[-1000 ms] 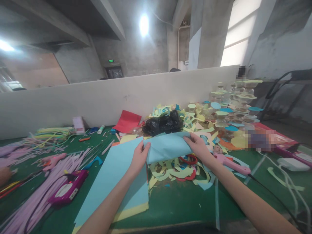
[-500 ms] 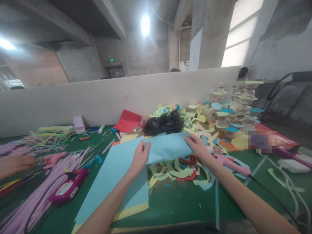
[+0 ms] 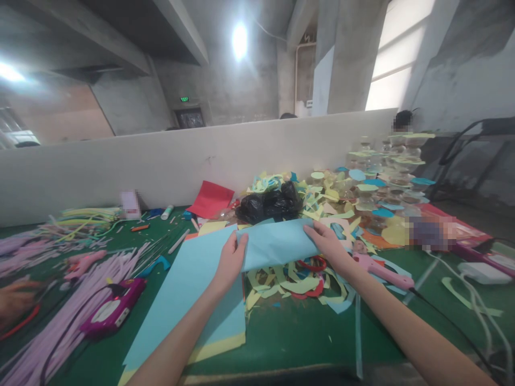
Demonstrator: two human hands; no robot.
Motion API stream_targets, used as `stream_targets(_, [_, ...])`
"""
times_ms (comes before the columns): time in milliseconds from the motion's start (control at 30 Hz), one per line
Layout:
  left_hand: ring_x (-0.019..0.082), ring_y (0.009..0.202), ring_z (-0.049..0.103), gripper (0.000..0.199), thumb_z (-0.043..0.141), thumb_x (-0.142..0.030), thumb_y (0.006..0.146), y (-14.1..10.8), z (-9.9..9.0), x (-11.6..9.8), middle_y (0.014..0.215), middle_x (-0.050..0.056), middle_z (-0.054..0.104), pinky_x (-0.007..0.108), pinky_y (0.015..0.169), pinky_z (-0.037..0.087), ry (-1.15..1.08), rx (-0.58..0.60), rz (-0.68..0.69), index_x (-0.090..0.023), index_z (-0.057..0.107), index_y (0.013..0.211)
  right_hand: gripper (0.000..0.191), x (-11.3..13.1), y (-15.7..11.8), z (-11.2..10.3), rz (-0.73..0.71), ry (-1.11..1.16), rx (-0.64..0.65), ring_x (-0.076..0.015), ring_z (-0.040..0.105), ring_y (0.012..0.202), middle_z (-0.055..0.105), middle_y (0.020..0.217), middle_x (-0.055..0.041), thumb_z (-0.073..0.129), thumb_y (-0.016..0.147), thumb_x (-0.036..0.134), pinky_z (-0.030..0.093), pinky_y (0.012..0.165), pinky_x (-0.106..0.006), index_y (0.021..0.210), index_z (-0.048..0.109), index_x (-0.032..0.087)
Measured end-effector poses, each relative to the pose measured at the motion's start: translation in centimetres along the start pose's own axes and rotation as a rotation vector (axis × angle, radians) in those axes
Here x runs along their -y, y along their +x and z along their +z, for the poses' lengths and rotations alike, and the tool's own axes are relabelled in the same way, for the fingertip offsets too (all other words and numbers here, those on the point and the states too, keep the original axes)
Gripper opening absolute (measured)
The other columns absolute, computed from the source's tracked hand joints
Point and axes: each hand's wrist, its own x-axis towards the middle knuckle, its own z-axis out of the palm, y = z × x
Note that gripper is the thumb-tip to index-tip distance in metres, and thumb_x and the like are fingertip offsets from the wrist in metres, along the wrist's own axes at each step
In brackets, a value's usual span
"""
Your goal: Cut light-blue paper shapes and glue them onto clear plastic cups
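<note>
A folded light blue sheet of paper (image 3: 279, 244) is stretched level between my two hands, above the table. My left hand (image 3: 234, 252) pinches its left end, thumb on top. At the right end my right hand (image 3: 325, 241) grips it the same way, fingers closed over the edge. Below and left of it lies a stack of light blue paper (image 3: 189, 284), with yellow sheets showing at its bottom edge. Curved paper offcuts (image 3: 281, 284) in green, yellow and red lie under the held sheet.
A pink glue gun (image 3: 384, 272) lies right of my right hand. Behind sits a black plastic bag (image 3: 269, 203); stacked clear cups with paper discs (image 3: 368, 195) stand back right. Left are purple pipe cleaners (image 3: 88, 300), a magenta device (image 3: 115, 308) and another person's hand (image 3: 18, 303).
My hands and the blue paper have stayed in place. At the left edge, the other person's hand has moved down and back, away from the pink glue gun there.
</note>
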Motion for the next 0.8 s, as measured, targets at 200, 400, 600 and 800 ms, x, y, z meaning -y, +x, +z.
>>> stream_targets(200, [0.017,0.070,0.050,0.035,0.048,-0.053,0.088,-0.1,0.0,0.1,0.070,-0.002,0.053,0.027,0.069,0.041,0.041,-0.011,0.023,-0.021,0.048,0.072,0.036,0.4,-0.2,0.0,0.034,0.019,0.008,-0.0148,0.041,0.063,0.045,0.065,0.0030,0.057,0.077,0.056,0.035,0.058,-0.027,0.072,0.051,0.021])
stream_targets(400, [0.026,0.116,0.055,0.037,0.044,-0.049,0.091,0.3,0.3,0.9,0.118,0.011,0.064,0.038,0.104,0.036,0.093,-0.074,-0.018,-0.017,0.060,0.102,0.038,0.2,-0.1,0.0,0.036,0.009,-0.002,-0.0139,0.040,0.059,0.046,0.063,0.0038,0.057,0.078,0.058,0.033,0.056,-0.026,0.072,0.052,0.021])
stream_targets(600, [0.028,0.133,0.044,0.043,0.047,-0.049,0.090,0.4,0.4,1.7,0.139,0.013,0.054,0.041,0.112,0.029,0.100,-0.109,-0.087,-0.018,0.059,0.116,0.037,-0.1,-0.1,0.0,0.016,0.021,-0.016,-0.0137,0.041,0.060,0.046,0.062,0.0043,0.057,0.077,0.057,0.034,0.057,-0.026,0.070,0.052,0.021])
stream_targets(800, [0.027,0.116,0.056,0.037,0.048,-0.049,0.089,0.6,0.5,1.9,0.112,0.010,0.068,0.041,0.104,0.038,0.066,-0.104,0.043,-0.019,0.063,0.104,0.037,-0.6,0.1,-0.1,0.037,-0.016,-0.023,-0.0149,0.044,0.063,0.052,0.068,0.0023,0.057,0.077,0.056,0.035,0.058,-0.027,0.076,0.058,0.020])
